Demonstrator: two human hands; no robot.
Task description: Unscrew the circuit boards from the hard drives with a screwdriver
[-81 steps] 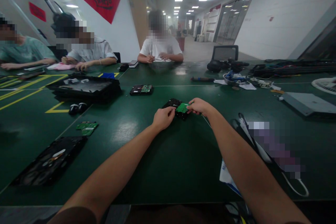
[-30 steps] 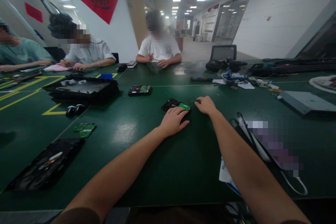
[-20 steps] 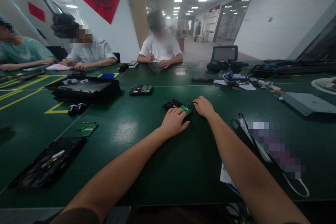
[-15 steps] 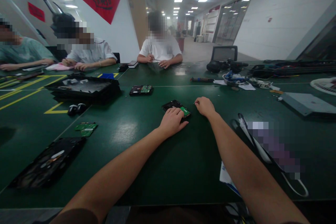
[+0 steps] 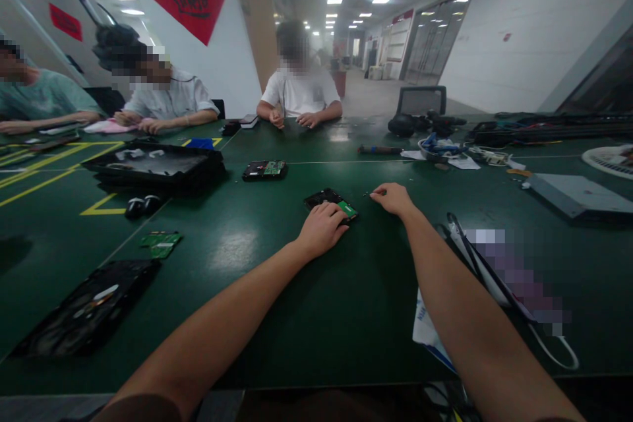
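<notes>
A black hard drive (image 5: 325,198) with a green circuit board (image 5: 347,210) on top lies on the green table (image 5: 277,290), about an arm's length in front of me. My left hand (image 5: 322,231) rests flat on its near edge with the fingers stretched out. My right hand (image 5: 394,199) is just right of the drive, its fingertips pinched over tiny dark bits, perhaps screws (image 5: 368,194), on the table. What the pinch holds is too small to name.
A second drive (image 5: 265,169) lies farther back, a black tray (image 5: 153,168) to the left, loose green boards (image 5: 161,243) and an opened drive (image 5: 84,310) near left. Cables and papers (image 5: 494,290) sit at my right. Three people sit across the table.
My left hand moved from holding the board to lying flat on the drive. My right hand let go of the board and shifted right to the small bits on the table.
</notes>
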